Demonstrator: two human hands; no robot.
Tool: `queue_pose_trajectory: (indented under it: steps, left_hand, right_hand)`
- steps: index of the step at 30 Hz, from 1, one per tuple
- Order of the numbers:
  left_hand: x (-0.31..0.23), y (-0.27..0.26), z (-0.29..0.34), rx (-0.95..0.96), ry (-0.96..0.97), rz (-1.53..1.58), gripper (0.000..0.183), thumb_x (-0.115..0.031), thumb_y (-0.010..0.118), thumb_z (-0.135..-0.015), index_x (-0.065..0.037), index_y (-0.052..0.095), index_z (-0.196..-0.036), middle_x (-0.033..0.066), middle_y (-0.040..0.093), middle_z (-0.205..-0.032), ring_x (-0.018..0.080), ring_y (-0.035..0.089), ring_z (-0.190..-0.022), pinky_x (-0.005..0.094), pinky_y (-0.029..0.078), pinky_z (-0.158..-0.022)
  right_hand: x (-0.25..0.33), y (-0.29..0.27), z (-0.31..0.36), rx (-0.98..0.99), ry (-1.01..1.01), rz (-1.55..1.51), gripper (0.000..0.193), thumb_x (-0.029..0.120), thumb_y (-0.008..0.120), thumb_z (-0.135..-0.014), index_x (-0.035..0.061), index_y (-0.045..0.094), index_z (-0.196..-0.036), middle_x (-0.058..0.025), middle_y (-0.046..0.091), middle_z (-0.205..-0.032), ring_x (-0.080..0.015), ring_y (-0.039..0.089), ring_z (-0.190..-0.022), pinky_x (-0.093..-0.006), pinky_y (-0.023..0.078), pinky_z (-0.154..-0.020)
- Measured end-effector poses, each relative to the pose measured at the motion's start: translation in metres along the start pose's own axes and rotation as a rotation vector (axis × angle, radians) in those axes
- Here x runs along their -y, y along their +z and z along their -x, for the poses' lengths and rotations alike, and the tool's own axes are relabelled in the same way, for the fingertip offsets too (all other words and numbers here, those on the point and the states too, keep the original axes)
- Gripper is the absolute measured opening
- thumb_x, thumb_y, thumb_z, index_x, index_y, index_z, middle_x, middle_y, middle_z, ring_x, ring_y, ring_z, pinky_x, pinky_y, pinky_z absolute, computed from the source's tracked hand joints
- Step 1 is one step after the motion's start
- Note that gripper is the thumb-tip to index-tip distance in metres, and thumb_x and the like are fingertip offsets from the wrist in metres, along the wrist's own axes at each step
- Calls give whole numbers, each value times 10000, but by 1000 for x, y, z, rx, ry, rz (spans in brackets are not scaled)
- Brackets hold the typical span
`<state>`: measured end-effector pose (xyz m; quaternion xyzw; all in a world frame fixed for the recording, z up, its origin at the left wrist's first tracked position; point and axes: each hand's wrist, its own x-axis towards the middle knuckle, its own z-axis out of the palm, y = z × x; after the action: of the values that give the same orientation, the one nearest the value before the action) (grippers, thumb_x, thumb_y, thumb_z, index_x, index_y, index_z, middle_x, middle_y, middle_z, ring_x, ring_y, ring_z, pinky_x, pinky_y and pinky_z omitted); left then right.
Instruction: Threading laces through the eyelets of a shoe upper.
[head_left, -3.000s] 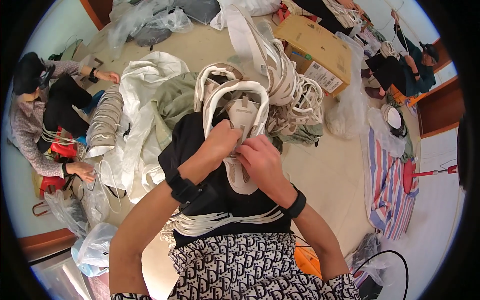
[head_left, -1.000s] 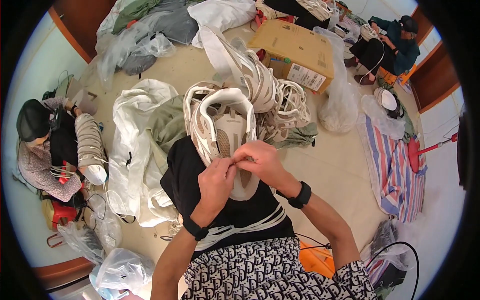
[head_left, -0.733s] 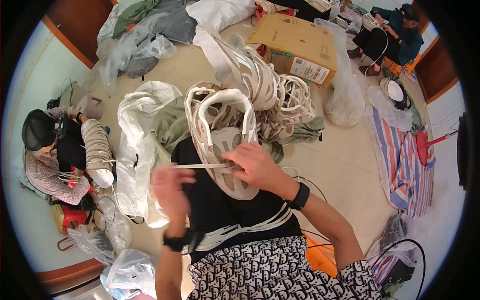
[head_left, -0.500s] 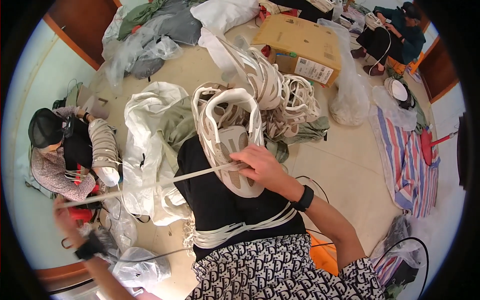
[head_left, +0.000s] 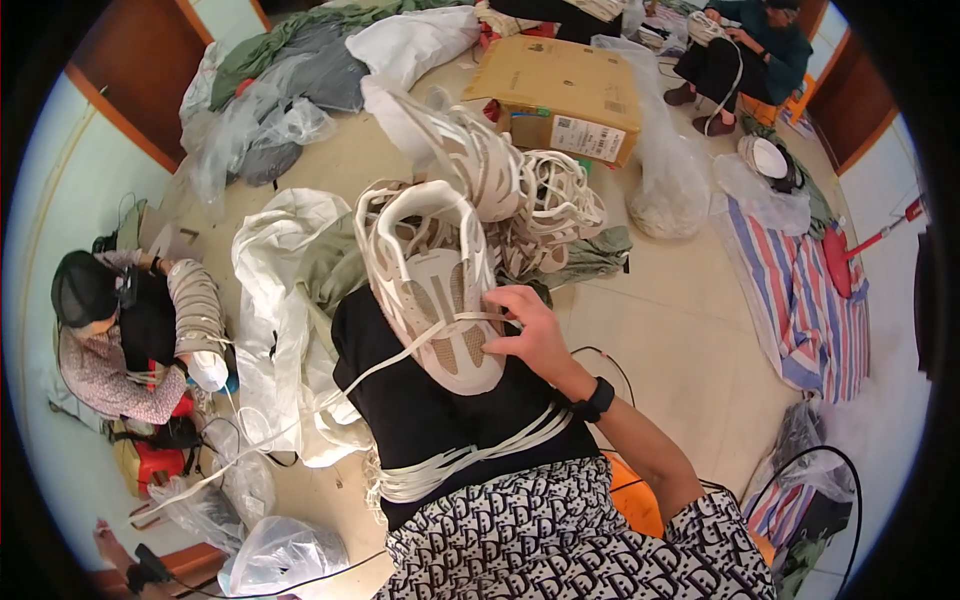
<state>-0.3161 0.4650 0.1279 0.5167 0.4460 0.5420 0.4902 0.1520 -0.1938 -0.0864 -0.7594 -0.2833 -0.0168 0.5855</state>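
Note:
A beige and white sneaker (head_left: 425, 270) lies on my lap over black cloth, its toe toward me. A flat cream shoelace (head_left: 395, 358) crosses its toe end and runs slackly down to the left. My right hand (head_left: 525, 325) is at the shoe's right side. Its thumb and forefinger are apart, and the lace passes between them into the curled fingers. Far out at the lower left rim, my left hand (head_left: 108, 545) is small and dim by the lace's far end, closed on it. Several loose laces (head_left: 470, 460) lie across my thighs.
More sneakers (head_left: 560, 195) are piled beyond my knees, before a cardboard box (head_left: 560, 85). White sacking (head_left: 285, 250) lies to the left, near a co-worker (head_left: 110, 330) with a stack of shoe parts. Striped cloth (head_left: 800, 300) is at right; another person (head_left: 750, 50) sits far right.
My left hand has moved down and outward to the lower left. The lace, taut before, now sags. My right thumb and forefinger have spread from their pinch. The view has shifted slightly.

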Motion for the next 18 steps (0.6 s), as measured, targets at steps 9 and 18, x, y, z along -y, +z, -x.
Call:
queue_pose_trajectory:
  steps: [9, 18]
  left_hand:
    - [15, 190, 50, 331, -22, -51, 334, -168, 481, -890, 16, 502, -1168, 89, 558, -1052, 160, 516, -1012, 310, 428, -885]
    - [-62, 198, -5, 492, 152, -64, 385, -240, 507, -889, -33, 485, -1213, 13, 555, -999, 87, 528, -929, 255, 405, -855]
  right_hand:
    - [-84, -9, 22, 163, 110, 377, 421, 99, 672, -561, 59, 612, -976, -132, 581, -861, -289, 554, -860, -356, 473, -696]
    - [-109, -31, 27, -149, 667, -6, 114, 54, 557, -730, 13, 627, -810, -108, 625, -717, -199, 607, -613, -323, 456, -531]
